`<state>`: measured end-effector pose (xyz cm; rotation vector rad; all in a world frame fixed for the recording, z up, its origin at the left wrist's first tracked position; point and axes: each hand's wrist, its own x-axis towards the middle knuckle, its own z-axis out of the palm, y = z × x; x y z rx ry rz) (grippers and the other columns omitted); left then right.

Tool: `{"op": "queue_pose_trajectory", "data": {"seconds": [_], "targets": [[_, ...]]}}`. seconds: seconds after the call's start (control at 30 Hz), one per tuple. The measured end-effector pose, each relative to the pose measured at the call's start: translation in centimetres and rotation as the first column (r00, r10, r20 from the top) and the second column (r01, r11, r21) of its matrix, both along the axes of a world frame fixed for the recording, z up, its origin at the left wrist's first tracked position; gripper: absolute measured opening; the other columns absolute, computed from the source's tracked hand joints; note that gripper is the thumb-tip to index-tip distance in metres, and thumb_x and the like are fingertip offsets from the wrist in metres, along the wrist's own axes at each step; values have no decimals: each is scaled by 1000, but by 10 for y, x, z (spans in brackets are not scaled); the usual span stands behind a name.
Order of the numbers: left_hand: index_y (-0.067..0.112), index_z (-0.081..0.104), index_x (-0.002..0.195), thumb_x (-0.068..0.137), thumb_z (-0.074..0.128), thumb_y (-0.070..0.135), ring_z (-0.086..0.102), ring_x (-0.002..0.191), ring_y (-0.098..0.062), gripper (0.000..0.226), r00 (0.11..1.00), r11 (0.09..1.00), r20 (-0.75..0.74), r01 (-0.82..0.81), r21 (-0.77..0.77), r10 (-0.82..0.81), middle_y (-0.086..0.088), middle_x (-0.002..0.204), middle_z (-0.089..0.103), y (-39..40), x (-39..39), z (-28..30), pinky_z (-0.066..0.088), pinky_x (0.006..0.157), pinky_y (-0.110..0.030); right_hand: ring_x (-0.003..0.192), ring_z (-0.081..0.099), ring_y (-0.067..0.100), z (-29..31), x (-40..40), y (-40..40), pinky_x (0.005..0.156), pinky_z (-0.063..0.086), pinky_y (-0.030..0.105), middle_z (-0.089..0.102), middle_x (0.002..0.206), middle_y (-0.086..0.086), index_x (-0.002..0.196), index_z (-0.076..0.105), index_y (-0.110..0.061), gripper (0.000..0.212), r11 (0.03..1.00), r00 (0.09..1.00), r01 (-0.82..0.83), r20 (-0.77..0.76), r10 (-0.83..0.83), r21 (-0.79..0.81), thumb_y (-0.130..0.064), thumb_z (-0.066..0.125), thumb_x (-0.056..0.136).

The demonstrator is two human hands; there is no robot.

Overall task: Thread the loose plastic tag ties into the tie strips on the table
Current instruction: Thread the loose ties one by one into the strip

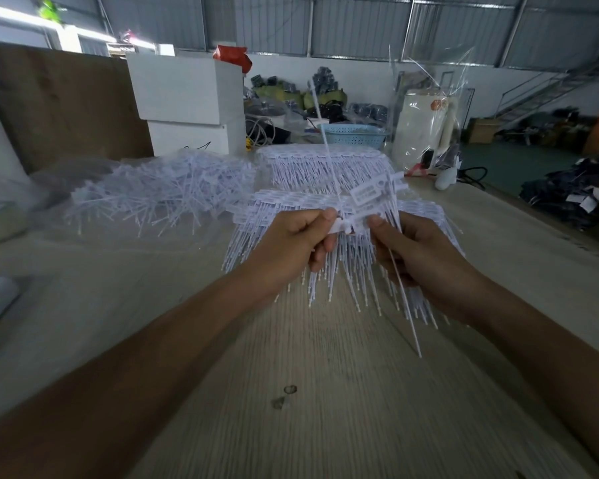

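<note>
My left hand [293, 243] pinches the flat white head of a tie [341, 225] between thumb and curled fingers, just above the table [325, 392]. My right hand [419, 257] grips the other end of that same head, thumb on top, and its fingers also curl round a second tie [403, 299] whose thin tail slants down and toward me past my wrist. A long tail [320, 126] rises steeply from between my two hands and points away from me. Just above my right thumb a small bunch of tags [377, 188] sticks up, tilted.

Under and behind both hands lies a strip [291, 205] of ties, heads in a row at the far edge and tails fanned toward me over the table. A second strip [325, 164] lies beyond it, farther from me. To the left of these sits a loose pile [160, 191] of ties, tangled, lying on clear plastic sheet [66, 174].

At the table's far edge stand two white boxes [187, 98], one on the other, with a red bag [230, 57] on top. A blue basket [355, 134] stands to their right, and beside it a white appliance [419, 129] under clear wrap. A brown board [59, 102] stands upright to the left.
</note>
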<state>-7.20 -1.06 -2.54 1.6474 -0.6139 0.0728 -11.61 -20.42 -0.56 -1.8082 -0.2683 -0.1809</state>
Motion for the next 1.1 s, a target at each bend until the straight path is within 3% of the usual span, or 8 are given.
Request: {"op": "queue_pose_trajectory", "data": {"seconds": [0.17, 0.33, 0.5, 0.6, 0.67, 0.77, 0.9, 1.1], "targets": [[9, 76, 100, 95, 66, 14, 53, 56, -15, 12, 998, 999, -57, -4, -45, 1, -13, 73, 65, 3, 4, -1, 46, 54, -26, 47, 31, 13, -1, -2, 1, 44, 24, 26, 39, 58, 3, 65, 55, -25, 37, 1000, 1000, -17, 6, 17, -12, -38, 54, 99], [18, 77, 102, 90, 72, 11, 58, 52, -15, 15, 989, 991, 121, -98, 94, 87, -12, 77, 73, 6, 4, 2, 49, 55, -26, 45, 32, 9, -3, 1, -1, 45, 24, 27, 41, 52, -6, 78, 58, -16, 31, 1000, 999, -10, -37, 10, -16, -36, 53, 100], [15, 79, 101, 89, 72, 12, 56, 68, 0, 14, 859, 873, 495, -335, 355, 128, 2, 93, 74, 6, 2, 4, 42, 70, -14, 43, 31, 8, -4, 2, -3, 43, 23, 24, 41, 54, -6, 76, 57, -17, 31, 996, 995, -77, -68, 79, 40, -42, 58, 96], [19, 77, 97, 90, 72, 13, 60, 61, 1, 10, 925, 944, 334, -258, 206, 180, 4, 84, 75, 4, 0, 4, 49, 64, -18, 43, 30, 8, -3, 2, -2, 41, 23, 23, 39, 54, -7, 78, 57, -17, 35, 993, 990, -109, -84, 113, 51, -50, 59, 88], [14, 74, 95, 90, 71, 8, 65, 59, -9, 8, 972, 986, 185, -158, 57, 145, 1, 75, 73, 2, 0, 5, 52, 56, -24, 43, 29, 7, -5, 2, 0, 41, 23, 22, 39, 55, -7, 80, 57, -15, 36, 994, 988, -110, -105, 112, 29, -51, 57, 89], [4, 72, 100, 92, 67, 3, 71, 67, -21, 9, 993, 993, 83, -81, -84, 88, -8, 78, 74, 0, -3, 5, 59, 61, -31, 44, 32, 7, -8, 1, 4, 41, 24, 22, 41, 54, -7, 80, 57, -14, 36, 996, 991, -87, -106, 83, -34, -45, 52, 99], [2, 72, 108, 97, 61, 7, 75, 86, -26, 16, 1000, 986, -21, -1, -167, -3, -8, 94, 76, -3, -6, 5, 61, 72, -33, 43, 32, 7, -7, -2, 9, 41, 25, 21, 42, 52, -9, 70, 50, -19, 38, 995, 993, -81, -85, 76, -53, -40, 49, 102], [6, 73, 109, 93, 66, 32, 74, 90, -27, 31, 997, 970, -69, 28, -243, -45, -11, 99, 76, -6, -13, 10, 61, 72, -35, 41, 33, 4, -7, -3, 13, 41, 28, 18, 41, 50, -11, 68, 45, -16, 39, 985, 997, -57, 39, 64, -164, -32, 46, 105]]}}
